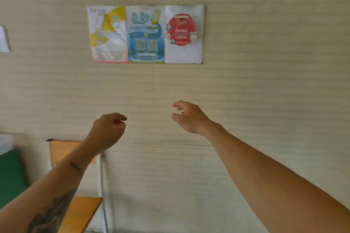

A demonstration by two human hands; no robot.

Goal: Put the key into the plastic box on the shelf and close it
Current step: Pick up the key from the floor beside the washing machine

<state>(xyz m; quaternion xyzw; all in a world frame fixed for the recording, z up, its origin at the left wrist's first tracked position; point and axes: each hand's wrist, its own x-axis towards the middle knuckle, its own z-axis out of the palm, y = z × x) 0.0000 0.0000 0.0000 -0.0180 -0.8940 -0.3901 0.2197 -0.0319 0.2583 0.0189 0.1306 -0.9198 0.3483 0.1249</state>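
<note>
Key, plastic box: neither visible, whereabouts cannot tell. Far left, green panel [10, 176] at frame edge. Orange wooden board [62, 150] behind left forearm, another orange board [81, 212] lower. Left hand [108, 130] raised, fingers loosely curled, nothing visibly held. Posters [145, 34] on beige wall [265, 81] above. Right hand [189, 117] raised, fingers half-curled, empty. Bare wall between hands, wide bare wall right.

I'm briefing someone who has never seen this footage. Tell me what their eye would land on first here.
First, the three colourful posters taped side by side on the pale brick wall, upper centre. Next, two bare forearms reaching up from below: the left hand and the right hand hang loosely curled and empty in front of the wall. Lower left, an orange wooden shelf edges in; no key or plastic box shows.
</note>
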